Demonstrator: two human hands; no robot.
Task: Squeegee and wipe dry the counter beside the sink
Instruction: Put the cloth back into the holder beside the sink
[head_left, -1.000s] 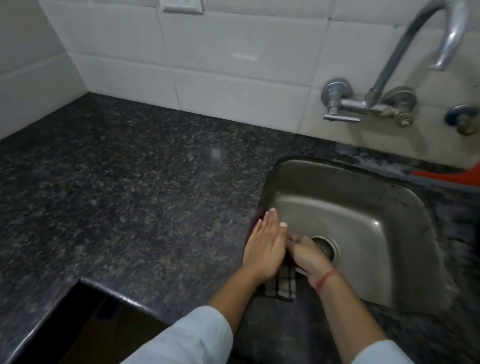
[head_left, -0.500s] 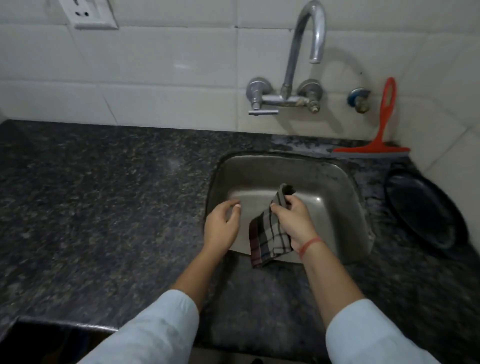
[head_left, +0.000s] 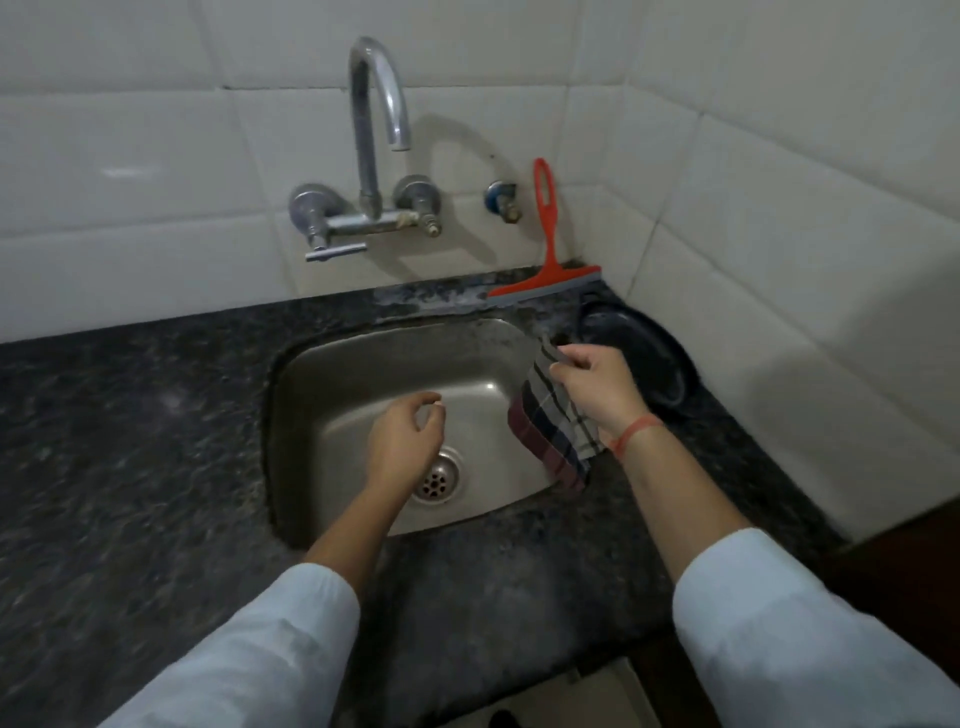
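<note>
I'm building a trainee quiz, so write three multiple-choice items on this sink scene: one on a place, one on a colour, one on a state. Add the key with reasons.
1. Where is the squeegee?
A) blade on the counter behind the sink, handle up against the wall tiles
B) lying in the basin
C) on the floor

2. What colour is the squeegee's handle?
A) blue
B) red
C) green

3. What is the right hand doing?
A) pressing flat on the counter
B) hanging empty
C) pinching the checked cloth, which hangs down

Key:
1 A, its blade sits by the sink's far right corner with the handle upright.
2 B, the handle shows red against the white tiles.
3 C, the fingers grip the cloth's top edge above the sink's right rim.
</note>
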